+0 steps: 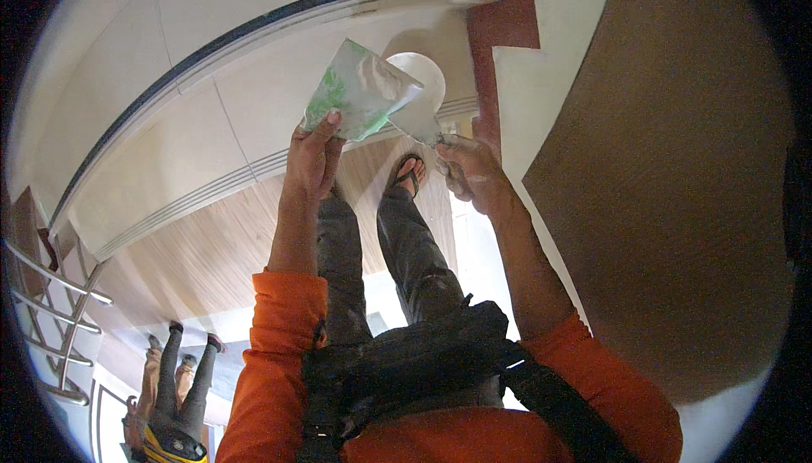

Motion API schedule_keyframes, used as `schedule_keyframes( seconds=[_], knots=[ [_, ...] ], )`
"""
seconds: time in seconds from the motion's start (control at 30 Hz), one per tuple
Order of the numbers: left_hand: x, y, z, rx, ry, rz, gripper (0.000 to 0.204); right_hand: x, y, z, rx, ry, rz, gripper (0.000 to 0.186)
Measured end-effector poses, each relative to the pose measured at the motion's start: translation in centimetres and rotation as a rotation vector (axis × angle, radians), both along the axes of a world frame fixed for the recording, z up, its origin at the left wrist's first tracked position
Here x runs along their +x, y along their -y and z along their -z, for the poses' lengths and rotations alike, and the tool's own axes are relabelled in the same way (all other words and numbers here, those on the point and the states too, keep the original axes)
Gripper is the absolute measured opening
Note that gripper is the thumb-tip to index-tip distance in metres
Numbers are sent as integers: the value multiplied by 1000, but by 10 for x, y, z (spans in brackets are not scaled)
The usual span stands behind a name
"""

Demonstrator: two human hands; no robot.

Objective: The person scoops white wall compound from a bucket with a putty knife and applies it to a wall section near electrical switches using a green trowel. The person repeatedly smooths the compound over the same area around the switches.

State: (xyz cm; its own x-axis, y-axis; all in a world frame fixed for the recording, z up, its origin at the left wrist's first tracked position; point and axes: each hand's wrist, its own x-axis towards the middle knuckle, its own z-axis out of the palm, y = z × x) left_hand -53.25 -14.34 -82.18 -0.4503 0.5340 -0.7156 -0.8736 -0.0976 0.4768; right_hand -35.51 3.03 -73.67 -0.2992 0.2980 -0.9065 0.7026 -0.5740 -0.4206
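Note:
My left hand [319, 146] grips a flat, roughly square plate [351, 87], like a wide putty blade, smeared with pale paste and green patches. My right hand [463, 171] is closed round the handle of a scraper [410, 120], whose pale blade meets the plate's right edge and is partly hidden by it. A round white object [423, 70] shows behind both tools; I cannot make out what it is. My legs and a sandalled foot [410, 175] are below, with a black bag [397, 353] across my waist.
Pale panels [186, 116] with a dark strip curve behind my hands, beside wood-grain flooring [186, 252]. Steel rails [59, 311] stand at far left. Other people's legs [173, 387] show at lower left. A brown surface [660, 209] fills the right, bordered by white and dark red bands.

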Motion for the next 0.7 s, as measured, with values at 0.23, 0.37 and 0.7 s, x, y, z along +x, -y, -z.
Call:
schedule_keyframes(
  seconds=[0.23, 0.37, 0.7],
  knots=[
    [-6, 5, -42, -93, -215, 262, 21, 11, -12, -9, 243, -147, -251, 22],
    [-2, 2, -56, -30, -334, 247, 26, 9, -29, -28, 158, -105, -320, 24],
    [-6, 3, -94, -13, -317, 157, 29, -1, -33, -81, -13, -99, -36, 21]
  ],
)
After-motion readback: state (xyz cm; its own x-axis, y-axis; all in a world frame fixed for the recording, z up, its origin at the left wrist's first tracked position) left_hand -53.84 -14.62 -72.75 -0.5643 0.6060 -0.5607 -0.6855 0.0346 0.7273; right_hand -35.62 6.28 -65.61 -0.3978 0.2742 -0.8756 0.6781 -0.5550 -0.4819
